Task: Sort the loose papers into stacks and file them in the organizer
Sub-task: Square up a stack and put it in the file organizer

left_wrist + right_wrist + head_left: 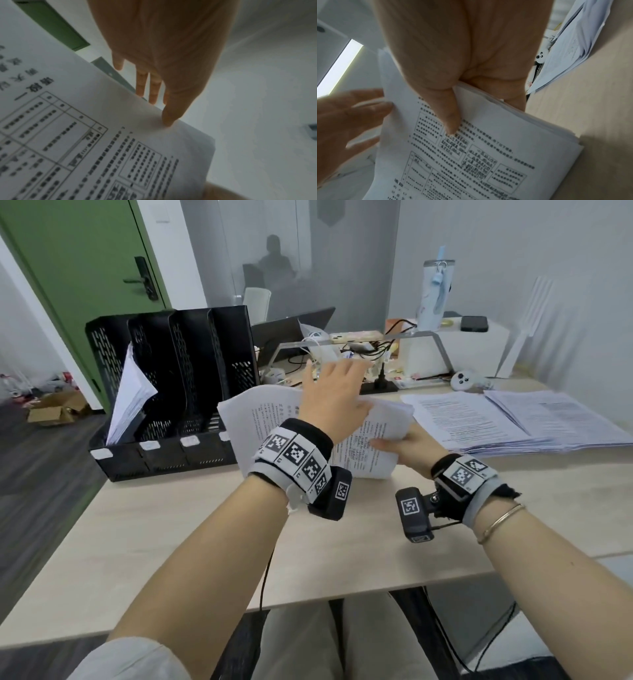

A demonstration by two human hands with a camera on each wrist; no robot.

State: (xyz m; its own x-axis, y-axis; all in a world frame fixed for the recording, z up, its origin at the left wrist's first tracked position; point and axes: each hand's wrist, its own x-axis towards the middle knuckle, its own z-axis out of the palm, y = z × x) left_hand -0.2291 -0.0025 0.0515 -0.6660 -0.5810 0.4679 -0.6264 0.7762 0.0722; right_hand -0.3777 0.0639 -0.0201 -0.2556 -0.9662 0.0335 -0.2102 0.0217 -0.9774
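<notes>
A stack of printed papers (260,419) is held tilted above the table, just right of the black mesh organizer (171,378). My right hand (400,443) grips its near right corner, thumb (450,119) on the top sheet (488,148) and fingers underneath. My left hand (335,392) lies over the far edge with straight fingers; its thumb (169,119) touches the page (102,135). The organizer's leftmost slot holds a leaning sheaf of papers (130,398); the other slots look bare. More loose papers (496,419) are spread on the table at the right.
Behind the papers are a laptop (291,333), cables, a metal riser (442,347), a water bottle (433,299), a phone (474,323) and a white controller (462,380). A cardboard box (54,409) sits on the floor by the green door (78,268). The light wooden table (205,542) spans the foreground.
</notes>
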